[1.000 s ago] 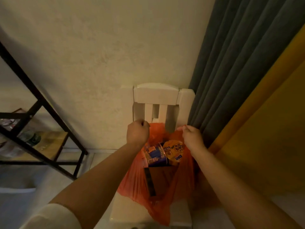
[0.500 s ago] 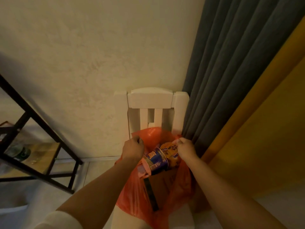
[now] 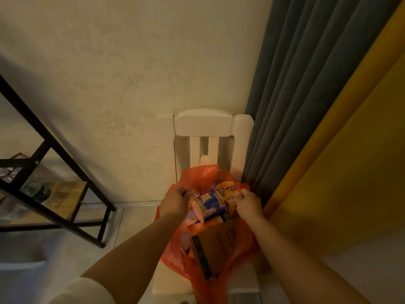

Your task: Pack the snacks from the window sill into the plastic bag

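The white chair (image 3: 205, 128) stands against the wall, and on its seat sits the orange plastic bag (image 3: 175, 253), which has sunk lower since a second ago. My left hand (image 3: 175, 202) and right hand (image 3: 249, 204) each clench its rim. Inside: a cardboard box (image 3: 219, 242), a blue cup (image 3: 209, 204), probably a yellow packet (image 3: 228, 189). Packing looks done.

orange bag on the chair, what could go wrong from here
1. The orange plastic bag is stuffed: the blue cup lies tilted at the mouth and might roll out when lifted.
2. The brown box presses a corner into the thin film, which could tear.
3. The left hand and right hand grip only the rim, above the white chair; it may slip.
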`<state>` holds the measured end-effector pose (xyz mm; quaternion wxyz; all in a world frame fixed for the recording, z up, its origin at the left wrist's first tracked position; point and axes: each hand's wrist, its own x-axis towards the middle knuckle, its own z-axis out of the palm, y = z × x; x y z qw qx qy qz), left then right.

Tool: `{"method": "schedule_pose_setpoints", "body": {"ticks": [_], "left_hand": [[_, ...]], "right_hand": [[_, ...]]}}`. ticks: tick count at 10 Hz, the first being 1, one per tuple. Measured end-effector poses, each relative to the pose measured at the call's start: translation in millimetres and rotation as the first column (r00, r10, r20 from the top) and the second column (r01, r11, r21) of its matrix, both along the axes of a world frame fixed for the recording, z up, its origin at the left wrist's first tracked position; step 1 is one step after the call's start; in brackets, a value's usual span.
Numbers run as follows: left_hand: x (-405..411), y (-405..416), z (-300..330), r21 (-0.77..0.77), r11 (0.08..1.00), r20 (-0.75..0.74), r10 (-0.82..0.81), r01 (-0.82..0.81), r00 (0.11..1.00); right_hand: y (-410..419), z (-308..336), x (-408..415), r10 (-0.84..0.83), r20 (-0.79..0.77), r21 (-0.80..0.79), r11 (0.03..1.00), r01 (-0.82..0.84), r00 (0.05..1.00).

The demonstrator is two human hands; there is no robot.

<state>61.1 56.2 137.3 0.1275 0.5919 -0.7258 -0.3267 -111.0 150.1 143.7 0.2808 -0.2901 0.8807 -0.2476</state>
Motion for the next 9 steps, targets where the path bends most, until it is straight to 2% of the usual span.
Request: {"method": "schedule_pose_setpoints", "body": {"ticks": [1, 2, 4, 5, 6, 7, 8, 9], "left_hand": [[4.1, 10.3, -1.7, 0.015, 0.999, -0.048, 0.045, -0.044, 0.998], [10.1, 22.3, -2.4, 0.017, 0.996, -0.033, 0.085, -0.085, 0.996], [10.2, 37.0, -2.7, -0.078, 0.993, -0.020, 0.092, -0.094, 0.996], [10.0, 49.2, 2.0, -0.195, 0.981, 0.106, 0.020, 0.001, 0.994], [12.2, 55.1, 7.6, -0.290, 0.954, 0.170, -0.030, 0.079, 0.985], [17.2, 65.7, 16.8, -0.329, 0.921, 0.305, -0.106, 0.209, 0.946], [23.7, 79.3, 25.6, -0.315, 0.901, 0.372, -0.173, 0.299, 0.912], [36.3, 93.3, 30.6, -0.290, 0.892, 0.401, -0.215, 0.346, 0.890]], "right_hand": [[7.5, -2.1, 2.2, -0.012, -0.029, 0.013, 1.000, 0.012, 1.000], [16.4, -2.7, 3.0, -0.031, -0.056, 0.033, 0.999, 0.033, 0.998], [28.5, -2.2, 8.9, 0.063, -0.178, 0.020, 0.998, -0.061, 0.982], [35.5, -2.7, 13.7, 0.067, -0.220, -0.015, 0.997, -0.072, 0.973], [41.1, 2.1, 17.3, 0.107, -0.293, -0.009, 0.993, -0.115, 0.950], [54.6, 8.2, 22.2, 0.241, -0.417, 0.060, 0.969, -0.238, 0.876], [66.8, 13.9, 29.1, 0.312, -0.421, 0.111, 0.950, -0.293, 0.852], [80.7, 11.3, 37.6, 0.295, -0.353, 0.108, 0.956, -0.274, 0.888]]}}
